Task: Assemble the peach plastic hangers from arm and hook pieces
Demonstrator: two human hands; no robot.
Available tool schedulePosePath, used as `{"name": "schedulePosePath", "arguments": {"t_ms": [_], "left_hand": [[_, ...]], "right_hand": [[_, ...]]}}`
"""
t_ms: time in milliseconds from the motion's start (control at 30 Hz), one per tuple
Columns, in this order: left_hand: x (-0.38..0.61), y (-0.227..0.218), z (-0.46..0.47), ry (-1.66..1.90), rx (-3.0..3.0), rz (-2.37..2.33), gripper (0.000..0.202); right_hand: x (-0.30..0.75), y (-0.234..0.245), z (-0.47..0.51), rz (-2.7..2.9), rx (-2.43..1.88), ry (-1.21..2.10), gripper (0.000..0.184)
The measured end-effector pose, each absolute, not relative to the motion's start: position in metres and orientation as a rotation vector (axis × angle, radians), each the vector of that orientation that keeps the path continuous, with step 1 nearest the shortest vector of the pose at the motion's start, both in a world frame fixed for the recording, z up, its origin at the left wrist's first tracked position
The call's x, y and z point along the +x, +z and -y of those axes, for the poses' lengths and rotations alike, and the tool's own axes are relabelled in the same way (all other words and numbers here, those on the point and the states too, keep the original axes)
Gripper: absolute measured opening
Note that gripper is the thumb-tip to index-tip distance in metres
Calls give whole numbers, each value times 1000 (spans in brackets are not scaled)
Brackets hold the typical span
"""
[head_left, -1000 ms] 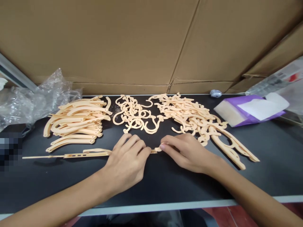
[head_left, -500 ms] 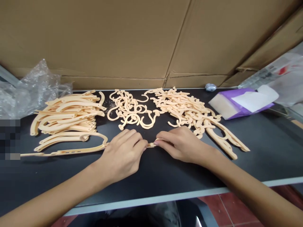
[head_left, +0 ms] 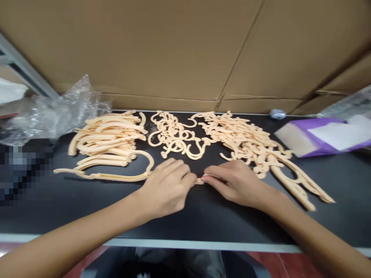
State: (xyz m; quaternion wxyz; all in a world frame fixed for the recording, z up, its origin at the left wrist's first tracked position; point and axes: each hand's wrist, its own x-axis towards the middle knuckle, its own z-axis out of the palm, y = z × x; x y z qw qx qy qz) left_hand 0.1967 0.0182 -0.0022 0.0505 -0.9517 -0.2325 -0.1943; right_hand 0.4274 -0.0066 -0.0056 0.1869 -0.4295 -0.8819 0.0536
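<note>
A cream plastic clothes hanger (head_left: 120, 177) lies lengthwise across the front of the black table, its hook curving up toward the back. My left hand (head_left: 168, 189) is closed around the middle of the hanger, just right of the hook's base, and hides that part. At the hanger's right side my right hand (head_left: 239, 183) pinches its end between thumb and fingers. A short strip of the hanger shows between the two hands. What the right fingertips press on is mostly hidden.
Behind my left hand lies a stack of curved hanger arms (head_left: 107, 139). Loose hooks (head_left: 174, 135) sit mid-table, beside a larger heap of small cream parts (head_left: 240, 135). Joined hanger pieces (head_left: 292, 179) lie right. A purple tissue pack (head_left: 315, 135), bubble wrap (head_left: 66, 112) and a cardboard wall (head_left: 162, 50) border the space.
The view has swung left, so everything sits farther right in it. The hanger's left arm now looks more bent, its far end raised. Both hands keep their grip.
</note>
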Motion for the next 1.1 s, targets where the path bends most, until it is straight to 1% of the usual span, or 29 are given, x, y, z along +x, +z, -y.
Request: {"name": "schedulePosePath", "arguments": {"t_ms": [133,300,467,600,733,867,933,1033,1100], "left_hand": [[197,-3,-14,-580,-2866,676,13],[197,-5,-14,-545,-2883,721,12],[196,-5,-14,-624,-2893,738,13],[196,-5,-16,-629,-2889,734,14],[197,-4,-16,-627,-2883,724,15],[198,-3,-16,-641,-2880,733,17],[198,-3,-16,-643,-2880,733,17],[198,-2,-17,-641,-2884,734,19],[198,-2,-17,-635,-2890,736,20]], "right_hand": [[432,-12,5,2381,-1175,317,24],[433,-10,5,2398,-1152,313,22],[430,-4,6,2407,-1194,316,25],[430,1,8,2357,-1297,433,21],[432,9,10,2317,-1373,555,31],[433,9,9,2348,-1213,510,26],[433,8,9,2388,-1198,491,29],[432,11,10,2367,-1326,494,28],[431,14,12,2331,-1407,574,26]]}}
